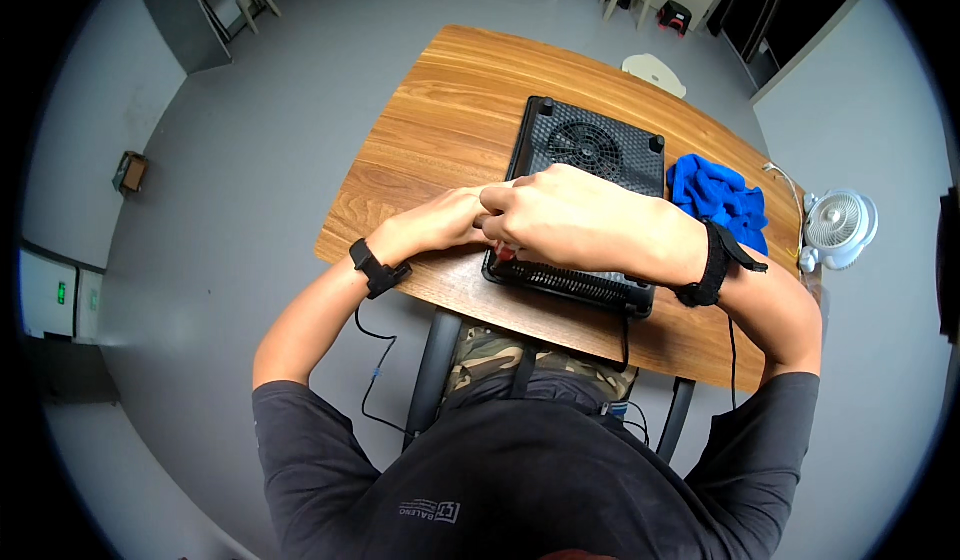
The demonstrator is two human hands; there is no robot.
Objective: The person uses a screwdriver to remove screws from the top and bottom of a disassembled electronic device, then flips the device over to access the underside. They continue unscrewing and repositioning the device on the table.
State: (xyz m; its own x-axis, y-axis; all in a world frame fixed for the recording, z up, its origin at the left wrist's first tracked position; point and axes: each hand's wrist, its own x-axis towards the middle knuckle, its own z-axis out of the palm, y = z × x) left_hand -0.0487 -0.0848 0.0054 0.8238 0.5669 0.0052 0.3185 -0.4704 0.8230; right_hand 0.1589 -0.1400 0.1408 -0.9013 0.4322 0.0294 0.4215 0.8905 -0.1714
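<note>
A flat black appliance (630,150) with a round fan grille and stubby feet lies bottom up on the wooden table; it looks like an induction cooker. Over its near left corner my right hand (560,215) is closed in a fist. Below that fist shows a red, partly clear piece (506,251), apparently the handle of a screwdriver pointing down at the corner. My left hand (440,222) meets the right one there, its fingers bent inward and mostly covered. What the left fingertips pinch is hidden. Both wrists wear black bands.
To the right of the appliance a crumpled blue cloth (718,200) lies on the table (440,110). A small white fan (838,222) stands at the table's right edge. Black cords hang by the near edge. A white stool (655,75) is beyond the far edge.
</note>
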